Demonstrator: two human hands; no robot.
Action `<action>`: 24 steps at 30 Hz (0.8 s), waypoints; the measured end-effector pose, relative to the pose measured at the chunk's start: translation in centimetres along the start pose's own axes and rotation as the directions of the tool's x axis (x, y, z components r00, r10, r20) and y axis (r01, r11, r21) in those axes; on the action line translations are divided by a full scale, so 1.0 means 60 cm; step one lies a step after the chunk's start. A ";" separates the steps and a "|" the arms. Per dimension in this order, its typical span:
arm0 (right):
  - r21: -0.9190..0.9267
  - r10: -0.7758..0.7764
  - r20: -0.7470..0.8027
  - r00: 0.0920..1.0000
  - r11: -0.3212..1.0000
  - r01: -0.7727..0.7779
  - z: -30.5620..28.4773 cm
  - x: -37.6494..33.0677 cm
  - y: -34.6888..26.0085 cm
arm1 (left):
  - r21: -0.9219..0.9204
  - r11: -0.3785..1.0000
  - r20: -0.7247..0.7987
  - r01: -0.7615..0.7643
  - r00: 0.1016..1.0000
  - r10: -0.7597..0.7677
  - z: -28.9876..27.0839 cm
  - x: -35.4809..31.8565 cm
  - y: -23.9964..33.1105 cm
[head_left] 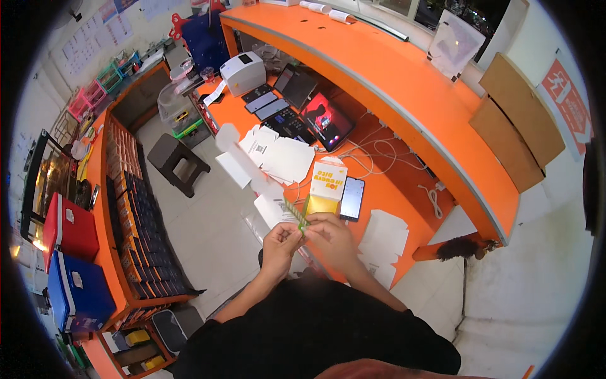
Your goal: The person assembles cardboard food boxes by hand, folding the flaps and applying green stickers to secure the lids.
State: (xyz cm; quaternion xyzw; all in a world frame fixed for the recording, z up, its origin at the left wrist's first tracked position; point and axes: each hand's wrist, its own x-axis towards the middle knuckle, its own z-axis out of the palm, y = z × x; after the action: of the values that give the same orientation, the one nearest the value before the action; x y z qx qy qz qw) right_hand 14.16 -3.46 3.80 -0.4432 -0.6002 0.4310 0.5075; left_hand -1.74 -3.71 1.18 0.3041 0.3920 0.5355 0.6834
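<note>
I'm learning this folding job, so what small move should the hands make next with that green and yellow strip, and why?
Probably a short pull apart to flatten the strip. The left hand and right hand both pinch the thin green and yellow strip close together above the orange counter, and it slants up loosely between them. The yellow and white carton stands just behind.

Bright, even indoor light, soft shadows, strong fisheye bending and black corners, hands perhaps slightly blurred, screens glowing.

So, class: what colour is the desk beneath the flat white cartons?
Orange: the desk under the flat white cartons shows clearly in the head view.
</note>
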 end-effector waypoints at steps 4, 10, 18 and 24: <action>-0.108 -0.097 0.078 0.992 0.989 0.105 0.008 -0.002 -0.003 | -0.117 0.993 -0.004 -0.023 1.000 0.023 -0.023 0.000 -0.016; -0.183 -0.151 0.066 0.986 0.970 0.160 0.014 -0.006 -0.015 | -0.151 0.988 -0.035 -0.043 0.999 0.038 -0.030 -0.007 -0.020; -0.209 -0.070 0.003 0.998 0.975 0.070 0.026 -0.003 -0.010 | -0.111 0.994 -0.081 -0.011 0.997 0.002 -0.019 -0.023 -0.006; -0.150 -0.099 0.040 0.994 0.983 0.104 0.031 -0.019 0.005 | -0.155 0.988 -0.096 -0.026 0.995 0.012 -0.039 -0.022 -0.029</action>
State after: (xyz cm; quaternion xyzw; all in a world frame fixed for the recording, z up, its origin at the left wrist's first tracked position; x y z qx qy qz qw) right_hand 12.45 -4.62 3.02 -0.4425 -0.6614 0.3646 0.4836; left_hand -3.02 -5.43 -1.20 0.2276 0.3777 0.5849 0.6807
